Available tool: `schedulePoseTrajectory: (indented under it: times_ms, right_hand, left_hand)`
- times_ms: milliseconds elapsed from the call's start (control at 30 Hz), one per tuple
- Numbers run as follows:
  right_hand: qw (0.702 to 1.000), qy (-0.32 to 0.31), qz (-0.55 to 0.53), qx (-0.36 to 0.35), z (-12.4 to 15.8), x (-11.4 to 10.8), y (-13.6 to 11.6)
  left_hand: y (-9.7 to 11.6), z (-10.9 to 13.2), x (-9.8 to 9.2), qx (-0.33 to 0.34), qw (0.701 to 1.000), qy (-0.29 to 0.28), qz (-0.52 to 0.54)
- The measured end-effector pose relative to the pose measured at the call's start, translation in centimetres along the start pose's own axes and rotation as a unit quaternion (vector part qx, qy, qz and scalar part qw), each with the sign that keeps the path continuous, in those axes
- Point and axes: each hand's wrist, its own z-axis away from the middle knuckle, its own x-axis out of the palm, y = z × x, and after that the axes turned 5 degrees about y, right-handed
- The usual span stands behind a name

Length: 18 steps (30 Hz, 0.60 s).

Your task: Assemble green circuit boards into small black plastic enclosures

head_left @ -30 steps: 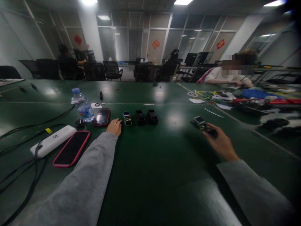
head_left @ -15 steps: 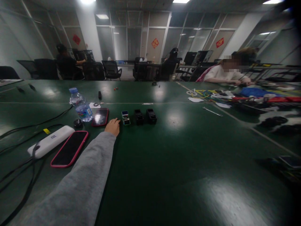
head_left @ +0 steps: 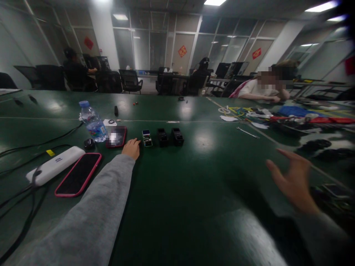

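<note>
My left hand (head_left: 131,149) rests on the green table with its fingers loosely stretched out and nothing in them. Just right of its fingertips lies a small white-framed device (head_left: 146,138) with a screen and exposed circuit parts. Two black box-shaped devices, one in the middle (head_left: 162,137) and one at the end (head_left: 177,136), continue that row. A red-edged phone (head_left: 116,136) lies left of the hand. Over the table's right side my right hand (head_left: 293,179) hangs in the air, thumb and fingers apart, holding nothing. Near its wrist a dark device with a screen (head_left: 335,190) is partly seen.
On the left are a water bottle (head_left: 93,122), a white power bank (head_left: 57,165), a pink-cased phone (head_left: 79,174) and black cables. A wrench (head_left: 247,132) and a cable pile (head_left: 235,112) lie on the right. Across the table sits a person (head_left: 257,88).
My right hand has come into view from the right, above the table. My left hand stays beside the white-framed device. The view has shifted slightly. The person opposite has raised a hand to their head.
</note>
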Motion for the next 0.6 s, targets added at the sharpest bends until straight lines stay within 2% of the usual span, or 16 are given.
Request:
schedulePoseTrajectory:
  times_ms: [100, 200, 267, 333, 400, 467, 533, 600]
  right_hand:
    - [0.99, -0.108, 0.009, -0.09, -0.9, 8.3, -5.9]
    - [0.978, -0.165, 0.002, -0.124, -1.2, 16.3, -11.5]
    - [0.977, -0.177, 0.0, -0.118, -1.3, 20.3, -13.9]
    - [0.979, -0.179, -0.002, -0.098, -1.4, 23.1, -15.2]
    - [0.98, -0.185, -0.007, -0.072, -1.4, 24.7, -15.7]
    - [0.978, -0.2, -0.016, -0.048, -1.3, 25.0, -15.7]
    - [0.974, -0.221, -0.037, -0.041, -1.2, 24.2, -15.1]
    - [0.964, -0.251, -0.073, -0.058, -1.2, 22.2, -13.8]
  left_hand:
    - [-0.2, 0.0, 0.0, 0.006, 1.0, -0.002, 0.002]
    - [-0.2, -0.1, 0.0, 0.009, 1.0, -0.007, 0.005]
    - [-0.2, -0.1, -0.1, 0.009, 1.0, -0.007, 0.003]
    - [-0.1, 0.0, -0.1, 0.01, 1.0, -0.004, 0.003]
    - [-0.1, 0.0, -0.2, 0.013, 1.0, -0.001, 0.005]
    - [-0.1, 0.0, -0.2, 0.016, 1.0, -0.002, 0.006]
    - [-0.1, -0.1, -0.3, 0.016, 1.0, -0.005, 0.004]
    - [-0.1, 0.0, -0.3, 0.015, 1.0, -0.007, 0.004]
